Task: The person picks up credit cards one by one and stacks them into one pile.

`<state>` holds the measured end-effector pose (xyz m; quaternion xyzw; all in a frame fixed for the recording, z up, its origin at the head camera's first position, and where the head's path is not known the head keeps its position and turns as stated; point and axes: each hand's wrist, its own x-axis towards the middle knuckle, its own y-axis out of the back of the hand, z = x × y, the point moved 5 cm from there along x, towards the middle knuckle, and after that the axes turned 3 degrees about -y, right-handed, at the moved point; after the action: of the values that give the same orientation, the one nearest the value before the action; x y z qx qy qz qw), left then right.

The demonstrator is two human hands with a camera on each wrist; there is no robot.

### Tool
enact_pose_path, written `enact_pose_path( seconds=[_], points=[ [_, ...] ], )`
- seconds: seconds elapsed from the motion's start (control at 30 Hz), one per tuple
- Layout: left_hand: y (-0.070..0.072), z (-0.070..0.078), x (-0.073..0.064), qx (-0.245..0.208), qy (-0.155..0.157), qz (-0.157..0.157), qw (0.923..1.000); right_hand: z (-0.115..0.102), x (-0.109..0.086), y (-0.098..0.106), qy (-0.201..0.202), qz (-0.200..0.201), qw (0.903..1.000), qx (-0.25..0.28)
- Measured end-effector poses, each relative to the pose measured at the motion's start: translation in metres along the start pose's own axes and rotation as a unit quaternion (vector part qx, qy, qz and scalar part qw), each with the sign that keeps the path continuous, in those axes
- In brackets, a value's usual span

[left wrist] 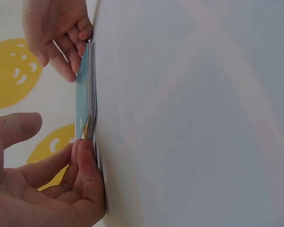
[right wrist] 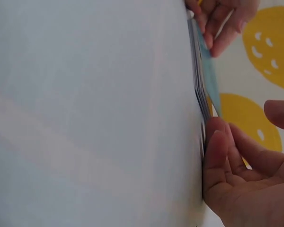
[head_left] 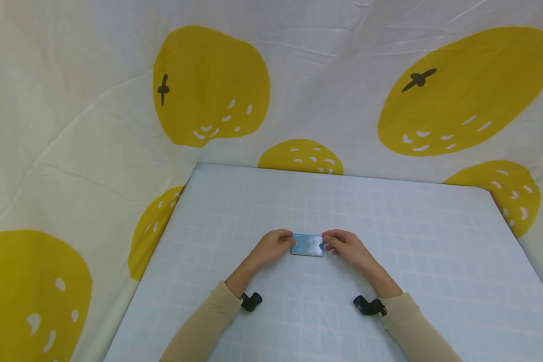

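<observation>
A thin stack of flat, card-like pieces [head_left: 306,245] with a pale blue top lies between both hands. Its layered edges [left wrist: 91,90] show in the left wrist view, where the blue top piece parts from the layers below near the left fingers. My left hand [head_left: 273,246] holds the left end with curled fingertips. At the opposite end, my right hand [head_left: 346,246] holds with its fingers bent in. In the right wrist view a narrow gap also shows under the top piece [right wrist: 211,78] beside those fingers. Both thumbs look raised off the stack in the wrist views.
A table with a pale, faintly checked cover [head_left: 412,241] lies beneath the hands. White cloth [head_left: 321,90] with large yellow fruit prints hangs behind and at the sides. A small black device [head_left: 252,301] is strapped at the left wrist, another device [head_left: 368,305] at the right.
</observation>
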<state>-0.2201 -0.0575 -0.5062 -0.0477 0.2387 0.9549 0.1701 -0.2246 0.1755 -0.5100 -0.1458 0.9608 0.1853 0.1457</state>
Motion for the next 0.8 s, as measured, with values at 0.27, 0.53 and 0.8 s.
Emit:
enact_pose_path(
  seconds=[0.27,0.53,0.8],
  points=[
    [-0.0011,0.0001,0.0003,0.006,0.005,-0.003,1.0,0.0035,0.0015,-0.0014,0.002,0.009,0.9999,-0.013],
    [0.0002,0.003,-0.002,0.019,0.003,0.006,0.9998,0.0053,0.0008,-0.0043,0.005,0.013,0.9998,-0.011],
    [0.0012,-0.002,-0.0026,0.017,0.006,0.017,0.9997,0.0039,0.001,-0.0074,0.009,0.02,0.9997,-0.015]
  ],
)
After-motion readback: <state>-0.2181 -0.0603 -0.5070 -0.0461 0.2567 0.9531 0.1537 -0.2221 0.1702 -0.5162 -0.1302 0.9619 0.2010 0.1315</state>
